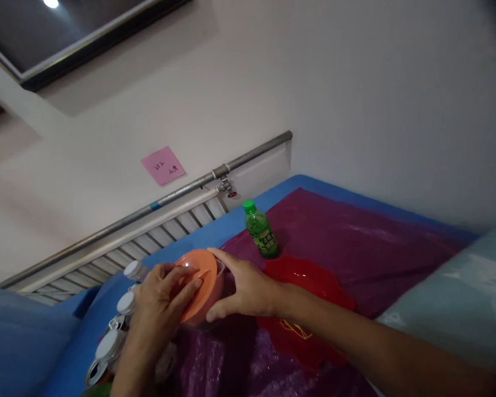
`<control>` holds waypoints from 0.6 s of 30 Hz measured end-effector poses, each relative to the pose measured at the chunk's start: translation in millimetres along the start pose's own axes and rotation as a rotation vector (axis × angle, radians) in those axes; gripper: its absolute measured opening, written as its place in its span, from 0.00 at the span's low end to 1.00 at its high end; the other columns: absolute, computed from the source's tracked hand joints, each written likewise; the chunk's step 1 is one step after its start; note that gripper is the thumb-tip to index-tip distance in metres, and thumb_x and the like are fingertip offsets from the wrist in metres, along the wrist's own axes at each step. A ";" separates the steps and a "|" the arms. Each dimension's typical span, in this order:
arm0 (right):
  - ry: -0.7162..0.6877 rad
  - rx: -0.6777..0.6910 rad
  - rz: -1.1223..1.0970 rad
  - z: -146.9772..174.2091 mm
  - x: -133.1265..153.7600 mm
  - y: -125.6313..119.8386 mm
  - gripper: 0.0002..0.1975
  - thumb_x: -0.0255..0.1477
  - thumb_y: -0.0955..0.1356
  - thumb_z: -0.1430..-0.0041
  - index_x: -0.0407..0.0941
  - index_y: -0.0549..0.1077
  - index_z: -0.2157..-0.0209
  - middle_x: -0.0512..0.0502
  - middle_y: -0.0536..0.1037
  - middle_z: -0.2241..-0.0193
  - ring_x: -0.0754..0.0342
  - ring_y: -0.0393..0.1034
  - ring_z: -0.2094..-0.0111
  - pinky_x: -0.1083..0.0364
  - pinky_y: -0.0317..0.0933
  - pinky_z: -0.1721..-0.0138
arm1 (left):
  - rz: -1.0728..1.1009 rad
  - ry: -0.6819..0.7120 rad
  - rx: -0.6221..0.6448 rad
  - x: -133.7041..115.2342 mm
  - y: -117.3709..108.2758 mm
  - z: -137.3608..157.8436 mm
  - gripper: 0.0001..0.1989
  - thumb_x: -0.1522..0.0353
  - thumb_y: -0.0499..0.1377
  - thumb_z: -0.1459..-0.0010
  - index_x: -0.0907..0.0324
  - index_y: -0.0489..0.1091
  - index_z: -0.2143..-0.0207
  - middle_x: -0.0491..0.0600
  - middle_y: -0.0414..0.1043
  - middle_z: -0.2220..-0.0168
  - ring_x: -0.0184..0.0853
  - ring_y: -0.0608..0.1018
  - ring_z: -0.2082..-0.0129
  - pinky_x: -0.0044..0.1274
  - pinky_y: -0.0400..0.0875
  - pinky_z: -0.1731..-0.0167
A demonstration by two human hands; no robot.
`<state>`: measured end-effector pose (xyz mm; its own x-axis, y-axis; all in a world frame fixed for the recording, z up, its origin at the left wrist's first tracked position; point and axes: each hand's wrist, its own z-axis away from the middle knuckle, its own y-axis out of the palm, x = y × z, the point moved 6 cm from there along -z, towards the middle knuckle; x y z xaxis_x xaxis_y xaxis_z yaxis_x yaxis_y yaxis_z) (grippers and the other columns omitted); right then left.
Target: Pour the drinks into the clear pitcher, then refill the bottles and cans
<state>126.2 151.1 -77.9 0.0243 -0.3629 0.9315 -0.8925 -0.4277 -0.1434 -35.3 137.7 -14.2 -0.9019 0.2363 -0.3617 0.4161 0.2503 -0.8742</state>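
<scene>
A round container [215, 317] with an orange lid [206, 275] is tilted toward me between both hands. My left hand [163, 295] pinches the raised ridge on the lid with thumb and fingers. Around the container's right side my right hand [240, 286] is curled, thumb below and fingers at the top rim. A clear edge shows beside the lid near the right fingertips. The container's underside is hidden. Just behind the right hand stands a green bottle [262, 231] with a green cap. Under the right forearm lies a red scalloped tray [310, 281].
Several white-capped jars [126, 303] and opened cans [95, 372] line the left side. Purple plastic sheeting [334, 226] covers the blue surface [206, 231]. Behind are a radiator [161, 231], a pipe [182, 190] and a pink note [163, 165]. A pale covered shape [458, 298] is at right.
</scene>
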 end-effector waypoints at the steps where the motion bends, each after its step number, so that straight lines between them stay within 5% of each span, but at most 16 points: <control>1: 0.017 0.001 -0.008 0.0 -1.3 0.6 0.53 0.35 0.80 0.64 0.50 0.57 0.36 0.43 0.73 0.47 0.44 0.69 0.48 0.45 0.65 0.48 | 0.007 -0.010 -0.018 1.3 0.7 0.5 0.18 0.50 0.57 0.49 0.50 0.79 0.66 0.51 0.72 0.61 0.45 0.74 0.59 0.40 0.66 0.56; 14: 0.080 -0.013 0.030 0.7 -19.6 -0.8 0.61 0.36 0.81 0.67 0.53 0.51 0.33 0.39 0.71 0.43 0.37 0.68 0.45 0.40 0.65 0.47 | 0.115 -0.037 0.001 17.0 13.8 7.0 0.18 0.46 0.54 0.45 0.41 0.78 0.62 0.48 0.73 0.57 0.47 0.72 0.53 0.46 0.62 0.50; 18: 0.054 -0.023 0.055 -0.2 -22.7 0.2 0.61 0.37 0.81 0.67 0.54 0.52 0.33 0.39 0.70 0.41 0.37 0.66 0.43 0.39 0.64 0.46 | 0.245 -0.066 -0.121 17.6 8.2 12.1 0.18 0.49 0.53 0.42 0.46 0.77 0.61 0.48 0.73 0.55 0.45 0.72 0.52 0.42 0.64 0.48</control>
<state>125.4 159.4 -99.0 -0.0491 -0.3398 0.9392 -0.9019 -0.3890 -0.1879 -49.1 132.6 -31.7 -0.7764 0.2430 -0.5815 0.6303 0.3048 -0.7141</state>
